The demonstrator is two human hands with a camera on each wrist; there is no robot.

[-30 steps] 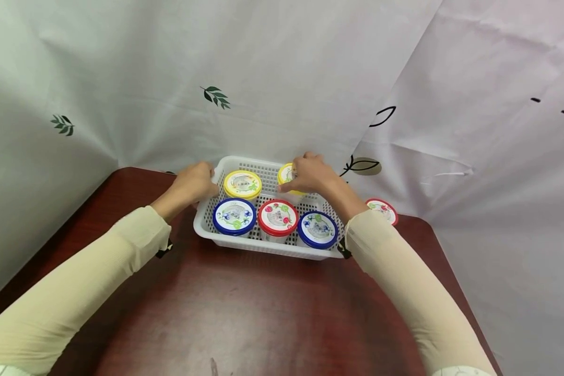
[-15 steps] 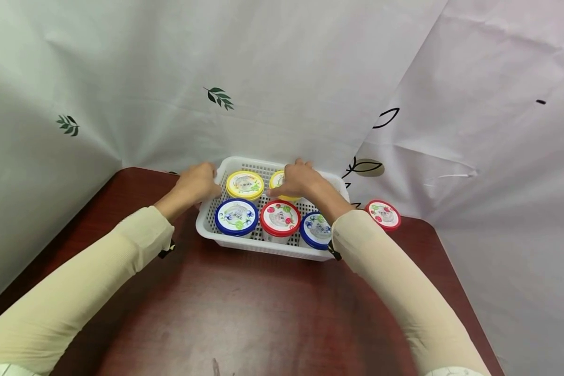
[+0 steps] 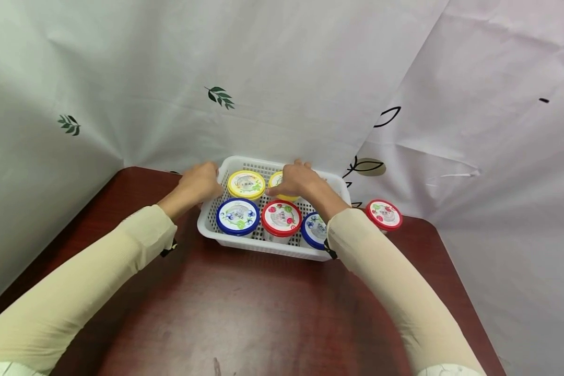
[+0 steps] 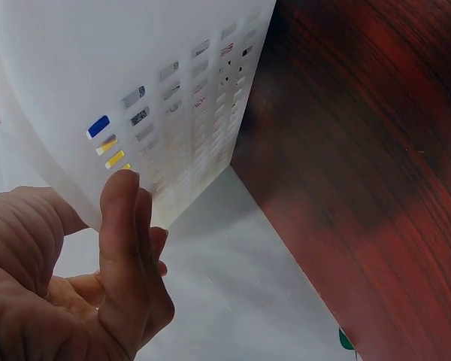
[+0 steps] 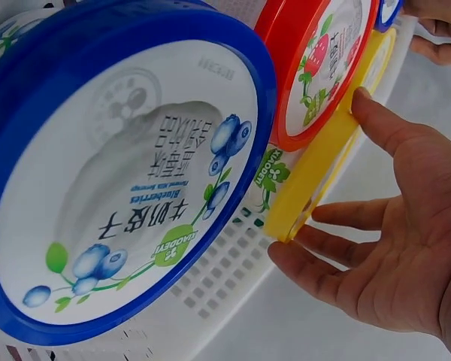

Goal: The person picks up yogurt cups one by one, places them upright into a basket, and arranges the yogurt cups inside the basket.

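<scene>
A white perforated plastic basket (image 3: pixel 263 251) holds several lidded cups and sits near the table's back edge. My left hand (image 3: pixel 199 183) grips its left end, with fingers against the outer wall in the left wrist view. My right hand (image 3: pixel 300 180) holds a yellow-lidded cup (image 5: pixel 316 180) by the lid's rim, thumb and fingers on opposite sides. That cup stands in the back row, right of another yellow-lidded cup (image 3: pixel 246 184). In the front row are a blue-lidded cup (image 3: pixel 237 215), a red-lidded cup (image 3: pixel 281 217) and a second blue-lidded cup (image 3: pixel 314 230), partly hidden by my right wrist.
Another red-lidded cup (image 3: pixel 384 214) stands on the dark red table (image 3: pixel 244 308), outside the basket to the right. A pale fabric backdrop (image 3: pixel 282 78) with leaf prints rises directly behind the table.
My right hand has slid the yellow-lidded cup left along the basket's back row, closer to the other yellow-lidded cup. The left hand keeps its grip on the basket.
</scene>
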